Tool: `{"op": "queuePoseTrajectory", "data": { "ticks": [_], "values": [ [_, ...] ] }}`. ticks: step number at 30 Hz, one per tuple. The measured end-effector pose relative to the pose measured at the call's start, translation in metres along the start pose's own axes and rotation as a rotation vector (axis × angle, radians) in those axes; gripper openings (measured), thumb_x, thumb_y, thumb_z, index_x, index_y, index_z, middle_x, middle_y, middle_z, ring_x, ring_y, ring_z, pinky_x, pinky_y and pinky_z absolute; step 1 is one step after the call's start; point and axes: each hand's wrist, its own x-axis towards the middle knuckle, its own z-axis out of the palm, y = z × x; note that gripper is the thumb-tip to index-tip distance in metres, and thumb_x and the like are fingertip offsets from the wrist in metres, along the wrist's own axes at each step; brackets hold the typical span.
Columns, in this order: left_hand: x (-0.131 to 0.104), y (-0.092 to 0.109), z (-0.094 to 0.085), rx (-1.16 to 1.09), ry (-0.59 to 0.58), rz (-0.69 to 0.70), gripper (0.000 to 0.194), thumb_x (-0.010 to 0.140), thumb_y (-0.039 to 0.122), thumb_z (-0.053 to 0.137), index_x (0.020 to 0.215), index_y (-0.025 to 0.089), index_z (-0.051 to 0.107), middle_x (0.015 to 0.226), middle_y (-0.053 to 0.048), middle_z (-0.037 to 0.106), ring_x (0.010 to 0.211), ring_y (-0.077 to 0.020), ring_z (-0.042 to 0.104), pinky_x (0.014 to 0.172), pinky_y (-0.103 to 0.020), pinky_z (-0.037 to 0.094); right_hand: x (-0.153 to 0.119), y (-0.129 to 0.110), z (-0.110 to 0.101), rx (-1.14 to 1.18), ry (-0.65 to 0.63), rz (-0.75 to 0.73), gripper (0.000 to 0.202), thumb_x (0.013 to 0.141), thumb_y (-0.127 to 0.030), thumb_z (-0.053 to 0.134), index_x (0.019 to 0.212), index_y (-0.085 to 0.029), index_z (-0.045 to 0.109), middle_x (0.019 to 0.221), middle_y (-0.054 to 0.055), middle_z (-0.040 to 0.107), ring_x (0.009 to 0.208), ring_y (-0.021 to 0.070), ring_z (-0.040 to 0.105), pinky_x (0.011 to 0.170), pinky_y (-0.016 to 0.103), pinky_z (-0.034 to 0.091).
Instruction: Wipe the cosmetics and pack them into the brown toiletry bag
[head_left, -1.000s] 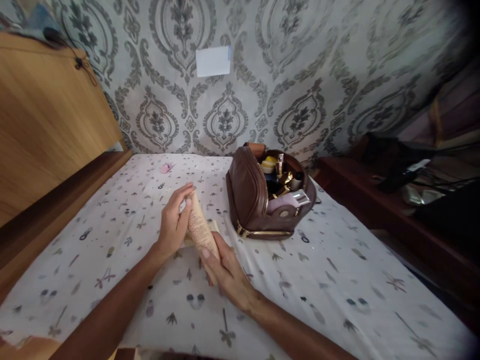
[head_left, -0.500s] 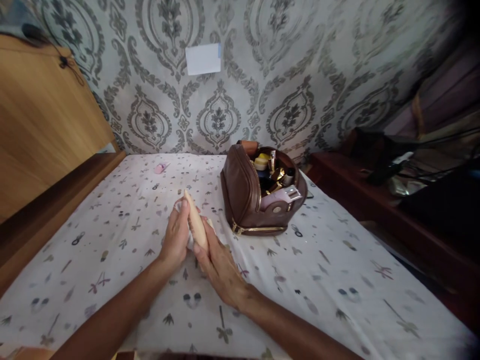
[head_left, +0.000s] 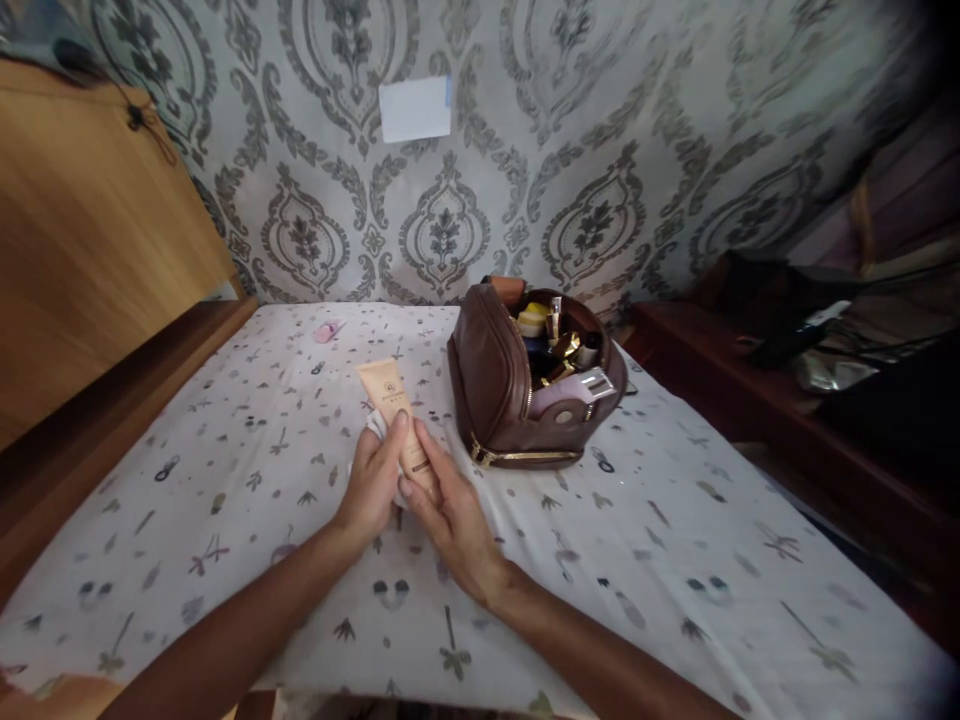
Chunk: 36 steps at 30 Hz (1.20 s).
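A beige squeeze tube point(head_left: 388, 390) with printed lettering is held between both hands, its flat crimped end pointing up and away. My left hand point(head_left: 373, 480) grips its left side, thumb across the front. A white cloth or tissue point(head_left: 376, 424) shows between that hand's fingers and the tube. Around the lower end closes my right hand point(head_left: 454, 510), hiding the cap. Just to the right stands a brown makeup bag point(head_left: 487, 370), unzipped, with a yellow-topped item point(head_left: 533, 318), several gold-trimmed cosmetics and a pale pink packet point(head_left: 562, 393) inside.
A patterned white cloth point(head_left: 300, 620) covers the table. Near its back left lies a small pink object point(head_left: 325, 331). A wooden panel point(head_left: 97, 220) rises on the left. Dark red furniture point(head_left: 712, 370) with cables and a clear plastic item borders the right; a papered wall stands behind.
The tube has turned from edge-on to show its printed front face. Both hands have shifted their grip on it. The whole view has moved slightly.
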Motion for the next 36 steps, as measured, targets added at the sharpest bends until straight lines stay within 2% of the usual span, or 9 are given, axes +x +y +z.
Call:
{"op": "queuePoseTrajectory", "data": {
  "ticks": [3,5,8,11,14,19,22,28,36],
  "values": [
    [0.004,0.006,-0.001,0.001,0.042,-0.099,0.048,0.079,0.062,0.067,0.084,0.015,0.068,0.069,-0.005,0.07,0.057,-0.0184,0.067,0.046,-0.026,0.051,0.0,-0.002,0.0,0.136,-0.03,0.084,0.06,0.098,-0.05,0.045,0.153,-0.028,0.033,0.152,0.009,0.044,0.135,0.0263,0.047,0.112,0.047,0.039],
    [0.008,0.013,-0.001,0.023,0.047,-0.128,0.051,0.079,0.064,0.064,0.089,0.014,0.069,0.071,-0.006,0.072,0.046,-0.0172,0.062,0.032,-0.024,0.039,0.001,-0.002,0.0,0.319,-0.036,0.189,0.065,0.096,-0.053,0.047,0.154,-0.028,0.028,0.14,0.011,0.054,0.108,0.0238,0.064,0.091,0.041,0.054],
    [0.017,0.024,-0.004,-0.03,0.032,-0.113,0.055,0.082,0.067,0.057,0.095,0.015,0.069,0.078,-0.008,0.073,0.05,-0.0173,0.063,0.033,-0.024,0.038,0.003,-0.002,0.001,0.533,-0.028,0.257,0.071,0.089,-0.051,0.061,0.149,-0.026,0.031,0.116,0.009,0.061,0.079,0.0178,0.064,0.069,0.034,0.057],
    [0.03,0.033,-0.01,-0.262,0.123,-0.048,0.046,0.085,0.065,0.053,0.089,0.021,0.065,0.072,0.0,0.068,0.059,-0.0143,0.063,0.05,-0.023,0.05,0.005,-0.003,0.002,0.582,-0.004,0.257,0.062,0.085,-0.048,0.067,0.138,-0.025,0.045,0.114,0.008,0.059,0.084,0.0185,0.063,0.068,0.032,0.056],
    [0.041,0.041,-0.019,-0.486,0.167,0.056,0.022,0.085,0.044,0.058,0.082,0.022,0.061,0.073,0.004,0.064,0.067,-0.0104,0.063,0.065,-0.018,0.051,0.005,-0.004,0.004,0.551,-0.015,0.249,0.055,0.083,-0.048,0.069,0.131,-0.026,0.051,0.113,0.007,0.059,0.086,0.0187,0.061,0.068,0.032,0.057],
    [0.046,0.038,-0.026,-0.396,0.204,0.114,0.01,0.066,0.02,0.063,0.076,0.021,0.06,0.077,0.004,0.065,0.076,-0.0108,0.062,0.072,-0.019,0.048,0.0,-0.003,0.007,0.477,-0.027,0.216,0.053,0.082,-0.043,0.071,0.13,-0.027,0.053,0.113,0.007,0.058,0.087,0.0187,0.058,0.067,0.03,0.056],
    [0.043,0.033,-0.025,-0.321,0.2,0.138,0.016,0.067,0.024,0.072,0.08,0.02,0.064,0.078,0.004,0.066,0.079,-0.0126,0.062,0.072,-0.02,0.047,-0.002,-0.002,0.007,0.413,-0.017,0.159,0.05,0.083,-0.037,0.07,0.129,-0.026,0.056,0.118,0.009,0.058,0.098,0.0212,0.059,0.076,0.032,0.055],
    [0.027,0.032,-0.012,-0.073,0.107,0.113,0.054,0.076,0.062,0.068,0.1,0.014,0.073,0.104,-0.011,0.074,0.095,-0.0222,0.066,0.072,-0.027,0.051,-0.001,0.0,0.005,0.341,0.017,0.104,0.051,0.083,-0.035,0.069,0.131,-0.024,0.057,0.121,0.01,0.06,0.103,0.0221,0.061,0.084,0.034,0.054],
    [0.005,0.015,-0.002,-0.007,0.006,0.022,0.057,0.087,0.065,0.053,0.112,0.018,0.071,0.119,-0.013,0.072,0.106,-0.026,0.068,0.083,-0.034,0.056,0.004,0.002,0.005,0.406,0.081,0.139,0.055,0.082,-0.035,0.07,0.133,-0.023,0.055,0.131,0.01,0.061,0.115,0.0228,0.061,0.097,0.038,0.051]
  ]
}}
